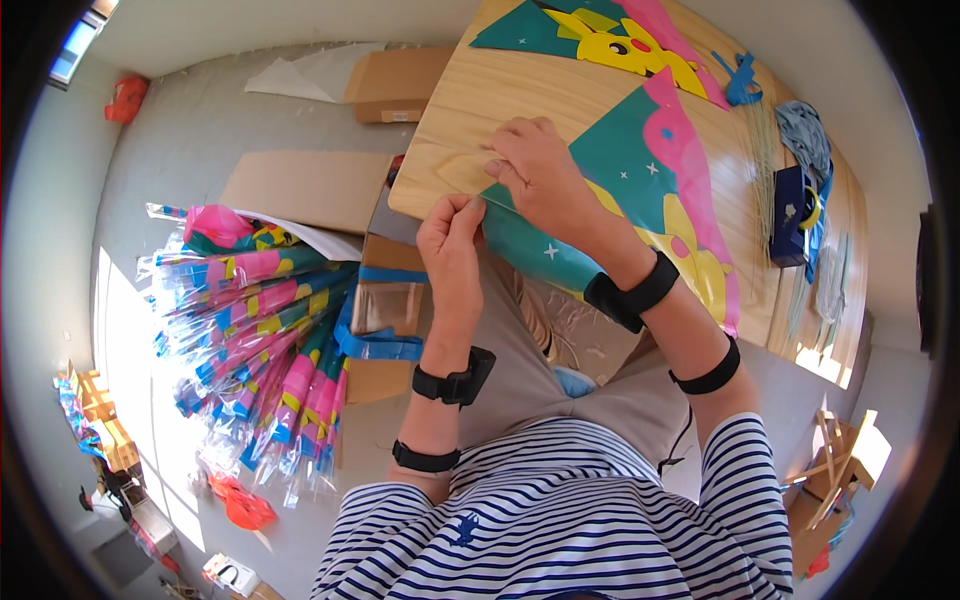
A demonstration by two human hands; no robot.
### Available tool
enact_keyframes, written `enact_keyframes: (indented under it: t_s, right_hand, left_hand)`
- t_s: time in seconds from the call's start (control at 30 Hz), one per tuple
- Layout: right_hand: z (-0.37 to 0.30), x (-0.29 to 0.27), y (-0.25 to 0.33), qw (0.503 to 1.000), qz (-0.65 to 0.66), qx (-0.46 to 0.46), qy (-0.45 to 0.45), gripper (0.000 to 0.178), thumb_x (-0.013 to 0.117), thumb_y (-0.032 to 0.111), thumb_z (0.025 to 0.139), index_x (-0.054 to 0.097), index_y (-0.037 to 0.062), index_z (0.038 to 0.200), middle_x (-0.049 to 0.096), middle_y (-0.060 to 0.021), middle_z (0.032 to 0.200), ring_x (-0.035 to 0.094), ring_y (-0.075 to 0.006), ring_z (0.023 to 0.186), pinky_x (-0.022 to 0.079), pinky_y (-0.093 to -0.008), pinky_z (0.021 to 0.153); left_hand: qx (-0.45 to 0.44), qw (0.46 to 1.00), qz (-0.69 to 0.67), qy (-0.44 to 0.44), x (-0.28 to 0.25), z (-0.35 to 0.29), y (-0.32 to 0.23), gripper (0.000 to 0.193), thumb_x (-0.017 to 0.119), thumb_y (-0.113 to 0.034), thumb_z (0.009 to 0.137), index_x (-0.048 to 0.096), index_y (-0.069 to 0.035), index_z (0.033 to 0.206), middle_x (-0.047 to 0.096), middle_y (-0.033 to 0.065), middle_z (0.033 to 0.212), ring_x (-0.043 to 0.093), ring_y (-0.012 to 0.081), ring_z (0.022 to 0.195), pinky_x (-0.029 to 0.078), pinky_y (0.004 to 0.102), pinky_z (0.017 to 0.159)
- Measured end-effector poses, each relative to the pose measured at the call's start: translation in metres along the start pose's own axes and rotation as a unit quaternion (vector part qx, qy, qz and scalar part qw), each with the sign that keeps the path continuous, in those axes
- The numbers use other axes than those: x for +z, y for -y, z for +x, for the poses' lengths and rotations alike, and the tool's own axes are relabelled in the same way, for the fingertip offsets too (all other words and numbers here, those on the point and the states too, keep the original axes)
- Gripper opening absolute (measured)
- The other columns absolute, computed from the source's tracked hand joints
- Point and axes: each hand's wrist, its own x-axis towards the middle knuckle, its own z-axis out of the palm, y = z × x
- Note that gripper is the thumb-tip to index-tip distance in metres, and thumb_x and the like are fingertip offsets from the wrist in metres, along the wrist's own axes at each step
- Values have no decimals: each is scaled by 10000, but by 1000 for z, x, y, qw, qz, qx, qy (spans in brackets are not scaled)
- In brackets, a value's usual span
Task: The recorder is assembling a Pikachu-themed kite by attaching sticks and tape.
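Note:
A printed kite sail (610,160), teal with white stars, a yellow cartoon figure and a pink border, lies partly on the table and hangs over its near edge toward my lap. With thumb and forefinger my left hand (450,240) pinches the sail's left edge, just off the table's rim. My right hand (545,180) is above the same edge, a little farther away, its fingers bent together over the wood. Whatever those fingers hold is too small to make out. Black bands circle both my forearms.
Another kite sail (620,45) lies at the table's far side. Thin rods (762,180), a blue tape dispenser (790,215) and grey cloth (803,135) sit at the right. To the left, many plastic-wrapped kites (260,320) fan out beside cardboard boxes (385,310).

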Motion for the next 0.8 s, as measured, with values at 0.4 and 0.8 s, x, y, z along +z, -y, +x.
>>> enact_keyframes:
  t_s: [0.4, 0.8]
  right_hand:
    - [-115, -18, 92, 915, -346, 111, 172, 384, 772, 296, 806, 694, 65, 1103, 643, -102, 719, 649, -237, 590, 476, -364, 513]
    - [-122, -136, 121, 974, -221, 20, -46, 305, 801, 244, 781, 570, 69, 687, 562, -83, 622, 590, -279, 564, 430, -394, 504]
  left_hand:
    - [-1, 996, 1, 90, 27, -12, -37, 147, 643, -147, 969, 659, -15, 907, 658, 17, 786, 590, 82, 670, 483, 231, 630]
    - [114, 971, 76, 196, 35, -14, -36, 466, 734, -147, 866, 563, -5, 1276, 623, 128, 1242, 589, 216, 1162, 457, 368, 988]
